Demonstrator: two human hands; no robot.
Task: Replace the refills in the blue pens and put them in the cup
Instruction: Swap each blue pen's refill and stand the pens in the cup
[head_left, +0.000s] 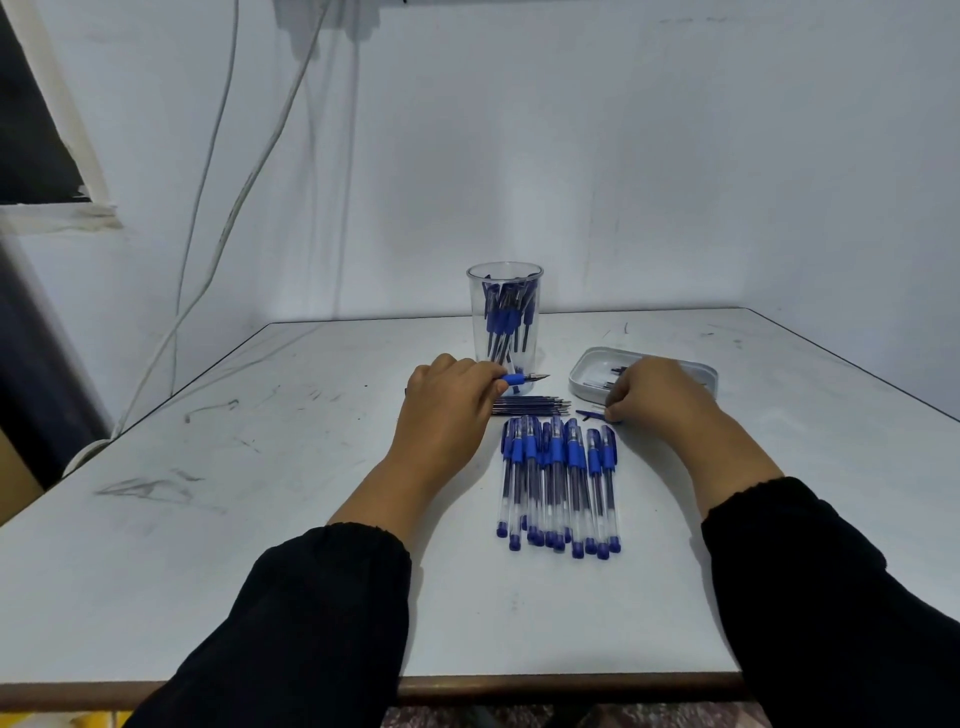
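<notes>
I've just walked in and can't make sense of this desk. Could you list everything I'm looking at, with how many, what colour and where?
Table: one, white, scuffed, fills the view.
Cup: one, clear, upright at the far middle, holds several blue pens.
Row of pens: about a dozen, clear with blue caps, lying side by side in front of the hands.
Refills: a small bundle, dark, lying between the row and the cup.
Tray: one, white, shallow, far right, holds small dark parts.
Cables: several, white, hanging on the wall.
Left hand: holds a pen without its cap.
Right hand: pinches a blue cap.
Sleeves: two, black.
</notes>
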